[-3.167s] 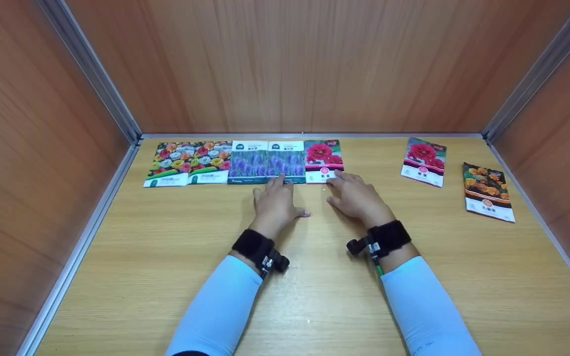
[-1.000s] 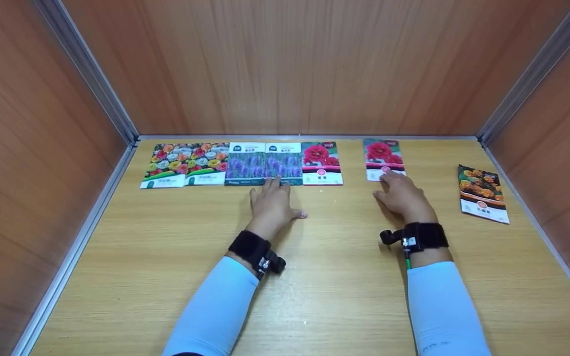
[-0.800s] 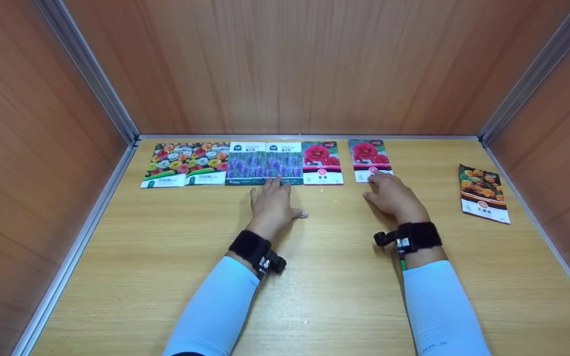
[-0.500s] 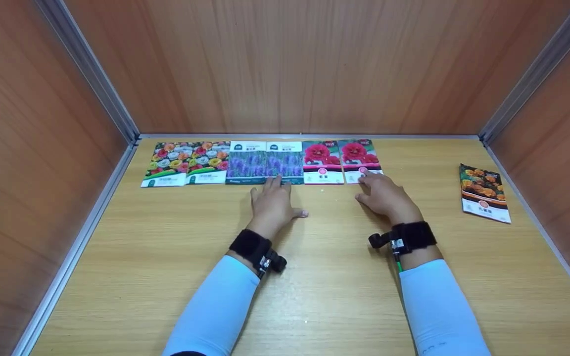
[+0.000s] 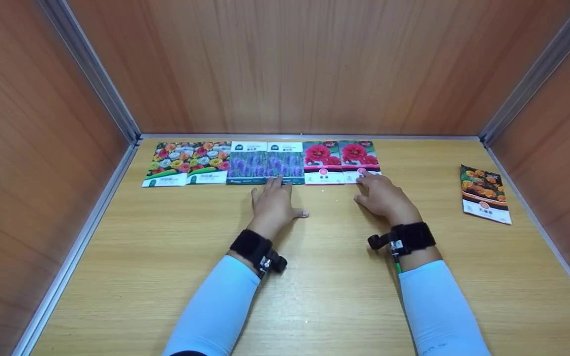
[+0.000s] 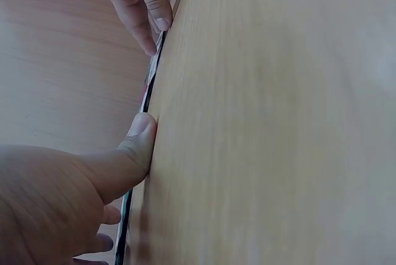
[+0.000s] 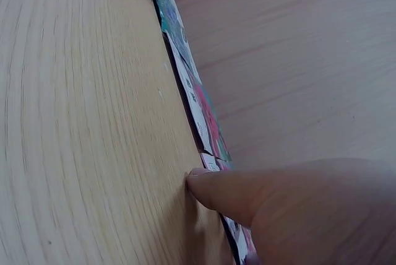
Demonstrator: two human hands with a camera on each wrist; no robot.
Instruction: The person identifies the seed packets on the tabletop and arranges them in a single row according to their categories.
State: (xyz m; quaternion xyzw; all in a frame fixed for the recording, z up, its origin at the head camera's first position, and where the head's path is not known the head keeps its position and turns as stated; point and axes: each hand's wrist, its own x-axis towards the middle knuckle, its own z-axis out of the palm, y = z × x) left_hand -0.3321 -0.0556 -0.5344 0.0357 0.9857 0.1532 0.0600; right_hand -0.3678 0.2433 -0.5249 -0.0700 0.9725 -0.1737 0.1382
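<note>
Flower seed packets lie side by side in a row along the back of the table. My left hand (image 5: 272, 203) rests its fingertips on the lower edge of the right-hand purple-flower packet (image 5: 285, 160), thumb stretched out to the side on the wood. With its fingertips my right hand (image 5: 386, 197) touches the bottom of the rightmost red-flower packet (image 5: 359, 155). That packet lies against its twin, another red-flower packet (image 5: 323, 160). In the right wrist view my right thumb (image 7: 229, 191) lies at the packets' near edge, where a thin seam shows between the two red-flower packets.
To the left in the row are another purple-flower packet (image 5: 247, 160) and two mixed-colour flower packets, one at the row's end (image 5: 168, 163). An orange-flower packet (image 5: 484, 193) lies apart, slightly turned, near the right wall. Wooden panels (image 5: 295, 69) enclose the table (image 5: 314, 287).
The second red-flower packet has slid left under my right hand, from apart on the right, straightening until it meets the first one. My left hand has stayed on the purple-flower packets.
</note>
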